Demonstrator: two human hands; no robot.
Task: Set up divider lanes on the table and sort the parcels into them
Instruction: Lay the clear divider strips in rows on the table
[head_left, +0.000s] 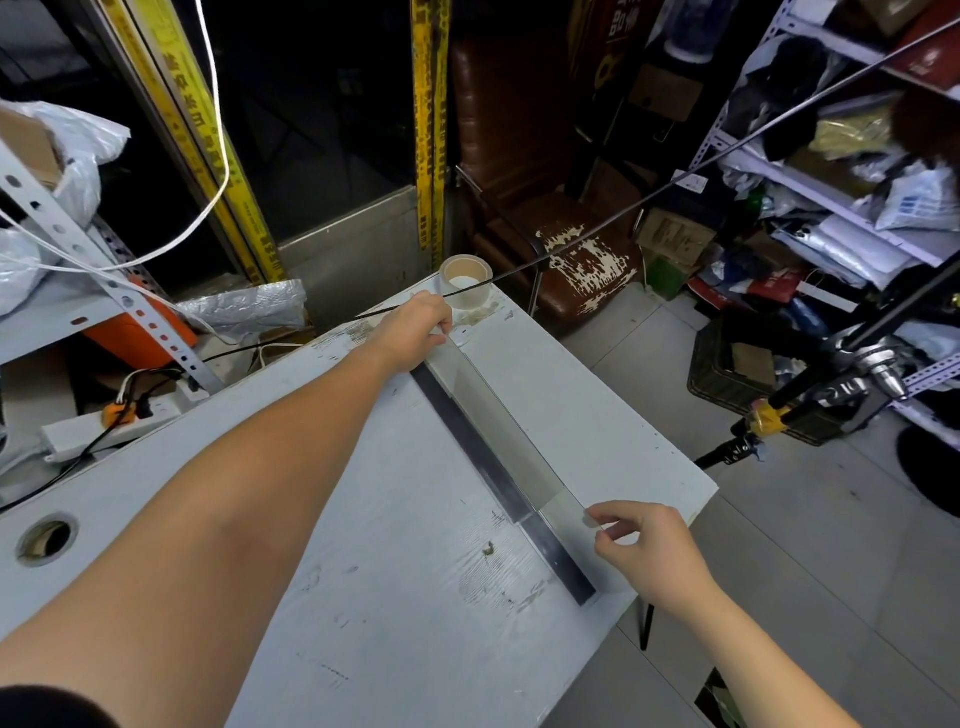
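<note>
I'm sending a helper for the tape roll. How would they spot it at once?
Start at the white worn table and go to its far corner, beyond the long dark metal strip. The clear tape roll with a brown cardboard core stands there, past the left hand; it is the only round thing on the tabletop.

Brown chair (550, 228), power strip (104, 423), cluttered metal shelves (841, 171), tripod (810, 410)
</note>
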